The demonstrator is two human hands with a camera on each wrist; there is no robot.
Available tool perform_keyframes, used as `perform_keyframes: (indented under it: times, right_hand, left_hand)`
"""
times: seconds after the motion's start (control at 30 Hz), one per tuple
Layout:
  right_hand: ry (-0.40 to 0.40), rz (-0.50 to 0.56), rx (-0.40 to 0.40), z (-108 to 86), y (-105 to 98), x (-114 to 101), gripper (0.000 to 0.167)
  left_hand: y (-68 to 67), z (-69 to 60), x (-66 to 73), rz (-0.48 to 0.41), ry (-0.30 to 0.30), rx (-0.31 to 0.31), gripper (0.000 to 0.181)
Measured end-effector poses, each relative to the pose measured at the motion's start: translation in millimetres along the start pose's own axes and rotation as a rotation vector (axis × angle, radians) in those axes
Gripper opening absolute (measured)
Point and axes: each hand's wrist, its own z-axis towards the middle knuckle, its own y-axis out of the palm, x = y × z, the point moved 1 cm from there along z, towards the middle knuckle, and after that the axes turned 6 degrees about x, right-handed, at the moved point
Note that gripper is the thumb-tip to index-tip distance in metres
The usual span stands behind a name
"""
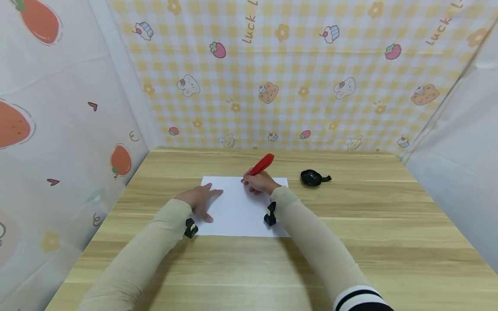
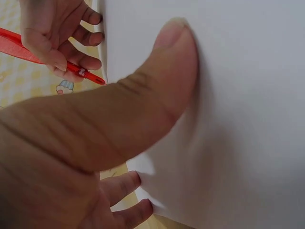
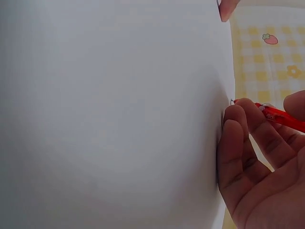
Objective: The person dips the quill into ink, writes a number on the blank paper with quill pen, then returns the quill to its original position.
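Observation:
A white sheet of paper (image 1: 237, 216) lies on the wooden table. My left hand (image 1: 199, 201) rests with spread fingers on its left part; in the left wrist view the thumb of the left hand (image 2: 109, 119) lies over the paper (image 2: 257, 95). Near the paper's far edge, my right hand (image 1: 261, 181) pinches a red pen (image 1: 262, 164) with a wide upper end, its tip down at the sheet. The right wrist view has the right hand (image 3: 267, 171) around the red pen (image 3: 286, 119), its tip by the paper's edge (image 3: 119, 114).
A small black pan-shaped object (image 1: 311, 178) with a short handle sits on the table (image 1: 369, 207), right of the paper. Behind the table hangs a yellow checked cloth (image 1: 249, 112), with white printed cloth (image 1: 70, 129) at the left side.

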Motion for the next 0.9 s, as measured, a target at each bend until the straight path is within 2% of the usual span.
perform_keyframes:
  times: [0.9]
  right_hand:
    - [-0.023,0.027,-0.056,-11.5,2.6,3.2,0.013]
  left_hand:
    - [0.0,0.7,-1.4,-0.015,-0.002,-0.019,0.097]
